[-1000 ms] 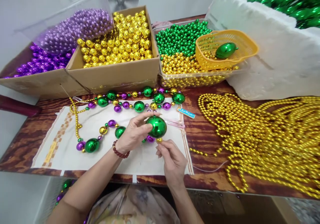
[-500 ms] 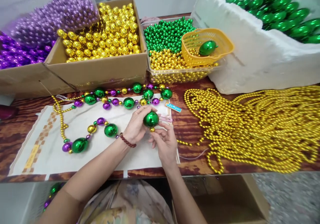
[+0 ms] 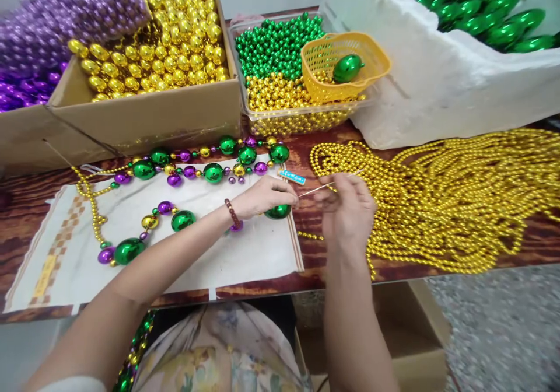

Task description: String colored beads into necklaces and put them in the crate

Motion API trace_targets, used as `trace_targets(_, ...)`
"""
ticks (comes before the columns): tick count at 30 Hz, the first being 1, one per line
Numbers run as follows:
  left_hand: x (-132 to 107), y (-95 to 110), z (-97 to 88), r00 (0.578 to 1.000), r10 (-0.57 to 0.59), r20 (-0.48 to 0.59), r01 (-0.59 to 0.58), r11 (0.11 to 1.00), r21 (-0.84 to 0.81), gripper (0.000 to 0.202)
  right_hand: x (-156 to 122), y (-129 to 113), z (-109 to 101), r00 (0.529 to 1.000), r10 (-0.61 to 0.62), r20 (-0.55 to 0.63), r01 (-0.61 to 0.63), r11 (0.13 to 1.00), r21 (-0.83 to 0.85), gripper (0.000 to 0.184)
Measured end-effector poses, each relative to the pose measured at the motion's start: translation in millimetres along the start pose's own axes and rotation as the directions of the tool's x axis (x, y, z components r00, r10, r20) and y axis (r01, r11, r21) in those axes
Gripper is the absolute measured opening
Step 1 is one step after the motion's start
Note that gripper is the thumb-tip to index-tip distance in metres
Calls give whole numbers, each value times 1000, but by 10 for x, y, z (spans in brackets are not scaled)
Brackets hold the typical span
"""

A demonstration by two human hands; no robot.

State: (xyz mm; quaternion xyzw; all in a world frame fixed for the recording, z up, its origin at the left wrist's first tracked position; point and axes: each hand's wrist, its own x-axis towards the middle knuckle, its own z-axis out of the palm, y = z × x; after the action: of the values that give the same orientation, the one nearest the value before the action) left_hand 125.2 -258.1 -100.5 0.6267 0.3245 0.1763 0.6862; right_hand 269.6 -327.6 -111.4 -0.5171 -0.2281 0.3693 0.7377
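Note:
My left hand [image 3: 269, 196], a bead bracelet at its wrist, is closed with its fingertips pinched where one end of a long thin needle [image 3: 312, 190] meets them. A large green bead [image 3: 279, 212] shows just under these fingers, partly hidden. My right hand [image 3: 349, 208] is closed around the needle farther along, beside the gold bead strands [image 3: 446, 205]. On the white cloth [image 3: 258, 258] to the left lies a strung necklace of green, purple and gold beads [image 3: 182, 221]. A small purple bead [image 3: 236, 226] sits below my left wrist.
Behind the cloth stand a cardboard box of gold beads [image 3: 157, 109], a clear tub of small beads [image 3: 280, 111] and a yellow basket [image 3: 321, 91] holding a green bead. A white foam box [image 3: 394, 100] is at the right. Another needle [image 3: 56, 153] points up at the left.
My right hand has moved right, away from the green bead, with the needle now stretched between both hands. My left hand has shifted right and turned over above the bead. The view has shifted.

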Motion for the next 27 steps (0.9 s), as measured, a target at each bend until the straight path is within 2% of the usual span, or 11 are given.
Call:
trace_targets(2, 5, 70, -22, 999, -4, 40, 3, 1000, 28, 13, -20, -25, -33, 999, 33, 19, -34, 998, 48, 27)
trace_targets(5, 5, 157, -28, 997, 25, 76, -27, 999, 24, 14, -116, -10, -66, 979, 104, 174, -107, 994, 10, 29)
trace_targets(7, 5, 181, -30, 992, 14, 126, -19, 999, 42, 13, -159, -9, -94, 974, 106, 200, -110, 994, 11, 28)
trace_targets(9, 3, 165, -46, 985, -26, 168, 12, 996, 85, 12, -151, -66, -158, 979, 110, 174, -122, 991, 59, 29)
trace_targets(12, -8, 71, -100, 976, -61, 209, 30, 988, 149, 12, -82, -294, -353, 983, 141, 121, -160, 975, 156, 28)
trace_targets(15, -44, -48, -134, 971, -58, 231, 4, 974, 225, 15, -48, -594, -649, 998, 44, -46, -33, 976, 215, 23)
trace_targets(18, -102, -125, -95, 962, -3, 274, -82, 951, 298, 21, -93, -786, -961, 966, -108, -234, 136, 985, 104, 18)
trace_targets(20, -144, -155, -47, 942, 19, 334, -151, 915, 375, 23, -159, -809, -1119, 941, -169, -293, 172, 985, -18, 14)
trace_targets(23, -190, -190, -2, 924, -11, 381, -171, 882, 439, 24, -279, -722, -1214, 927, -216, -306, 182, 974, -136, 17)
trace_targets(27, -199, -200, -28, 945, 2, 328, -103, 951, 291, 38, -370, -604, -1081, 979, -115, -167, 85, 980, -178, 30)
